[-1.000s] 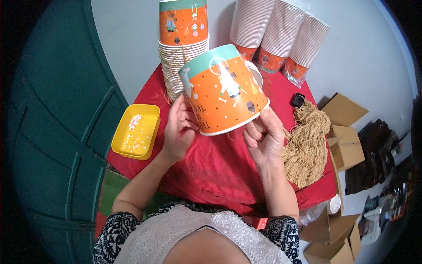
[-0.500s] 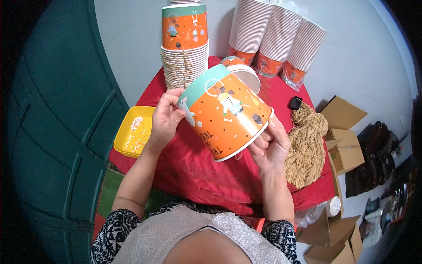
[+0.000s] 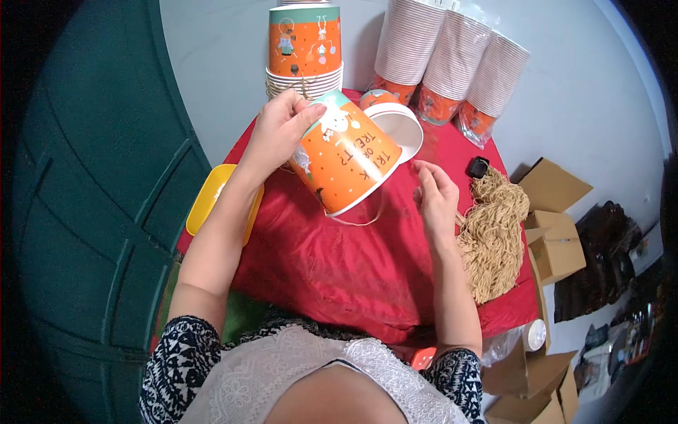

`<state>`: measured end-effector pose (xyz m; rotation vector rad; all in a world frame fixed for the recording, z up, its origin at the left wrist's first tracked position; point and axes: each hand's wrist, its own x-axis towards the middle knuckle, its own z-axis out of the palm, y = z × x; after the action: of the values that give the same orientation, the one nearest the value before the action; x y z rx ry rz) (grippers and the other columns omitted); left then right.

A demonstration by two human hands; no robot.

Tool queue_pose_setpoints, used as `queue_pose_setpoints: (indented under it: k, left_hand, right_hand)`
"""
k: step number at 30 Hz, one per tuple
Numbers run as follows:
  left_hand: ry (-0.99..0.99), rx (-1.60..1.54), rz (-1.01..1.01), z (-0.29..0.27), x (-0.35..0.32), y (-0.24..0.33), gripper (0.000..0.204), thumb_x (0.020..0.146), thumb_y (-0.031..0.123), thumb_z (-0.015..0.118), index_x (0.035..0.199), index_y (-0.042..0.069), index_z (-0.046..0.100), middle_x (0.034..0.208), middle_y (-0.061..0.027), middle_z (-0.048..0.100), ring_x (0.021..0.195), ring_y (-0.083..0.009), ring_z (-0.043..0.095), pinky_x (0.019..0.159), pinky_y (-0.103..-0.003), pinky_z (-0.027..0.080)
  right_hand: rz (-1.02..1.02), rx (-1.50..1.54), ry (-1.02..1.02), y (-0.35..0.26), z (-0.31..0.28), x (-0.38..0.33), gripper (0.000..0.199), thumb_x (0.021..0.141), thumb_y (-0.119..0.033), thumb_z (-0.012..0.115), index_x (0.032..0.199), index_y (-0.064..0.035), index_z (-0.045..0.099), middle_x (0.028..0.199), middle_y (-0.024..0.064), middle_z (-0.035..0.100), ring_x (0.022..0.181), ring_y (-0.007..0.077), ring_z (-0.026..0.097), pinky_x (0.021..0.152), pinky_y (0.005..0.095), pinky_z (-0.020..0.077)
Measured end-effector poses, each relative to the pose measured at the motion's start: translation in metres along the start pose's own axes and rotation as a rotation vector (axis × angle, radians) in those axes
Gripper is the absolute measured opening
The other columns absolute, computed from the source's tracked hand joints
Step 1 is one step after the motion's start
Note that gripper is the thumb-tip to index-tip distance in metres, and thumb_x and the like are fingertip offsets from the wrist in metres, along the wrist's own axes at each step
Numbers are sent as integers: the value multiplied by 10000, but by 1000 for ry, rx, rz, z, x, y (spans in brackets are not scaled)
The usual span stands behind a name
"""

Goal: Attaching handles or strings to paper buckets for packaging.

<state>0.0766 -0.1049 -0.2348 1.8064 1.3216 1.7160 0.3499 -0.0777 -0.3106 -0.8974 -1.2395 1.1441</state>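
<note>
An orange paper bucket with a green band and cartoon figures is tilted above the table, its white rolled rim toward the lower right. My left hand grips it at the green-banded end, thumb across the outer wall. From the rim hangs a thin tan cord in a loose loop. To the right of the bucket and apart from it, my right hand is half curled, its fingers slightly apart; I see nothing in it. The bucket's inside is hidden. Behind it another paper bucket lies on its side.
A tall stack of upturned buckets stands at the back left. Plastic-wrapped bucket stacks line the back right. A bundle of tan cords lies at the red table's right edge; a yellow tray sits at left, cardboard boxes beyond.
My right hand has let go of the bucket's rim and moved slightly away. My left hand has shifted up and turned the bucket, bringing its lettered side and the cord loop into view.
</note>
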Motion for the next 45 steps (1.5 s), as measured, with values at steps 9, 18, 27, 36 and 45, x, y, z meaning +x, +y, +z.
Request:
queue_pose_setpoints:
  k: [9, 18, 27, 36, 45]
  left_hand:
    - [73, 243, -121, 20, 24, -3, 404, 856, 304, 716, 656, 2, 537, 596, -87, 587, 552, -141, 565, 518, -344, 464]
    - [73, 400, -27, 36, 31, 13, 417, 870, 334, 686, 699, -36, 597, 628, -194, 624, 608, -279, 643, 599, -405, 490]
    - [152, 188, 79, 33, 26, -10, 438, 888, 311, 713, 662, 21, 474, 573, -37, 510, 556, -102, 471, 506, -312, 412]
    - [113, 42, 5, 41, 37, -24, 423, 887, 249, 724, 639, 47, 448, 558, -5, 489, 537, -68, 432, 467, -291, 387]
    - [159, -50, -72, 42, 31, -41, 415, 888, 246, 727, 633, 57, 459, 563, 13, 485, 539, -59, 434, 464, -277, 382]
  right_hand:
    - [5, 66, -576, 1, 26, -36, 225, 948, -67, 543, 1142, 11, 628, 848, -16, 598, 669, 50, 523, 609, 217, 449]
    - [34, 253, -413, 11, 54, -26, 387, 1016, -356, 516, 850, -25, 629, 573, 23, 555, 438, 84, 452, 395, 223, 320]
    - [160, 591, -381, -7, 50, -5, 377, 986, -383, 553, 964, -10, 608, 688, 62, 602, 429, 95, 434, 351, 215, 305]
    - [94, 514, -667, 2, 35, -7, 332, 966, -289, 586, 1101, 14, 596, 798, 92, 608, 521, 149, 501, 443, 242, 387]
    - [58, 407, -588, 22, 33, -8, 154, 925, -129, 656, 995, 0, 607, 822, 81, 647, 509, 94, 482, 444, 220, 377]
